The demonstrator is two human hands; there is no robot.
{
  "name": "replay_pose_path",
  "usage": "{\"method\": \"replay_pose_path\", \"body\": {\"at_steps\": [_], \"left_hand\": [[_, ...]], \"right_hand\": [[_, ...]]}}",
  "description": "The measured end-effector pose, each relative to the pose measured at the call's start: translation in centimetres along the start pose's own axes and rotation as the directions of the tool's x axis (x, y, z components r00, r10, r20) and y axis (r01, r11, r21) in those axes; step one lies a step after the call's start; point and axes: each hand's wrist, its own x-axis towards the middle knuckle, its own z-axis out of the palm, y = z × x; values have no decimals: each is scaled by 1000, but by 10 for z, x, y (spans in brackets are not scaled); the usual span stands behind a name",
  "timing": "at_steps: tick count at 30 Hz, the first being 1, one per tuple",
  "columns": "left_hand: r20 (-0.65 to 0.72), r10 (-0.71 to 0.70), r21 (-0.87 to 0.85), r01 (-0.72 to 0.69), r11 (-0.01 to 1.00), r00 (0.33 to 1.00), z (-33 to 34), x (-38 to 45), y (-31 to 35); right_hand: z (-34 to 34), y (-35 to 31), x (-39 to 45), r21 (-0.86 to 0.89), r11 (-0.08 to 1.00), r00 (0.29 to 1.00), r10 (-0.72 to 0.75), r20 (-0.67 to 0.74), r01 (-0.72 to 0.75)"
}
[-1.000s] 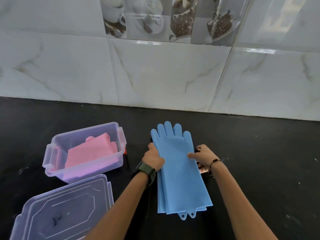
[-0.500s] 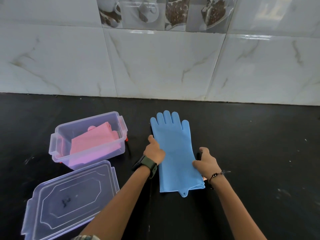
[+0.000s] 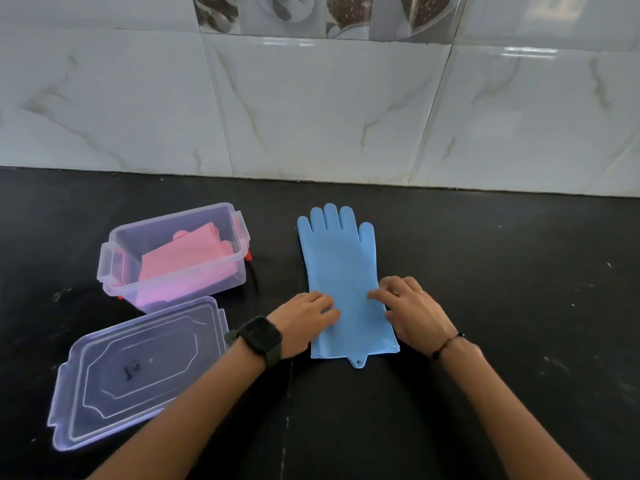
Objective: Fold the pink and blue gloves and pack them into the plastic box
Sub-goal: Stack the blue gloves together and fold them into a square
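The blue gloves lie stacked flat on the black counter, fingers pointing toward the wall, cuffs toward me. My left hand rests palm down on the left edge of the stack near the cuff. My right hand lies on the right edge, fingers spread over the blue surface. Neither hand grips anything. The folded pink gloves sit inside the clear plastic box at the left.
The box's clear lid lies flat on the counter in front of the box, left of my left forearm. A white marble-tiled wall closes off the back of the black counter.
The blue gloves now lie flat with cuffs aligned. Both hands have let go of the edges and shifted onto the top of the stack, fingers flat.
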Motion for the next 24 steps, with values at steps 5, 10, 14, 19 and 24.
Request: {"method": "replay_pose_path", "body": {"at_steps": [5, 10, 14, 19, 24], "left_hand": [[-178, 180, 104, -164, 981, 967, 1, -13, -13], [-249, -265, -496, 112, 861, 932, 11, -3, -3], [-112, -645, -792, 325, 517, 756, 1, 13, -5], [-32, -783, -929, 271, 253, 621, -15, 38, -20], [80, -867, -824, 522, 220, 491, -17, 73, -43]], "right_hand": [[2, 27, -11, -217, 893, 910, -413, -45, 395], [8, 29, -6, -44, 931, 907, -363, -212, 362], [15, 28, 9, 217, 929, 932, -235, -277, 299], [2, 12, 56, 654, 757, 939, 224, -259, 0], [-3, 8, 103, 583, 740, 919, 393, 31, -336]]}}
